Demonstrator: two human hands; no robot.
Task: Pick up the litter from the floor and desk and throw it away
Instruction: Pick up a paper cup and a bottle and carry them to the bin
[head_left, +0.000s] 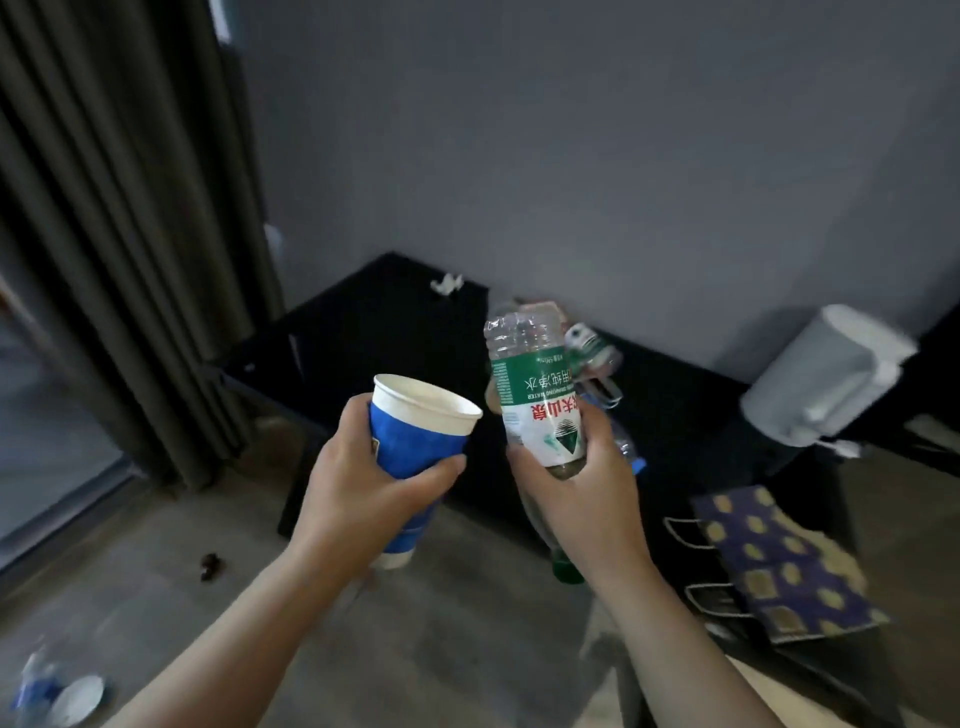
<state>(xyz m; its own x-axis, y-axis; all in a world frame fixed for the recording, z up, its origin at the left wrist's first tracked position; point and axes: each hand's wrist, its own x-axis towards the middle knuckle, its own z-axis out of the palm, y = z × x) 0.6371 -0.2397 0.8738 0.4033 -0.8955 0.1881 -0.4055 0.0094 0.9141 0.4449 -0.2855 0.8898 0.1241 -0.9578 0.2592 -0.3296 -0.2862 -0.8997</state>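
My left hand (363, 493) grips a blue and white paper cup (415, 431), held upright with its open mouth up. My right hand (582, 488) grips an upside-down clear plastic water bottle (530, 384) with a green and white label; its green cap shows below my wrist. Behind it on the black desk (363, 322) lie more clear plastic bottles (592, 353) and a small crumpled white tissue (447, 285). On the floor at the lower left lie a blue and white cup and a bottle (57, 691). A small dark scrap (210, 564) lies on the floor.
Dark curtains (130, 234) hang at the left by a window. A white kettle-like appliance (826, 379) stands at the desk's right end. A blue and gold paper bag (779, 561) lies at the right. The grey wall is behind the desk.
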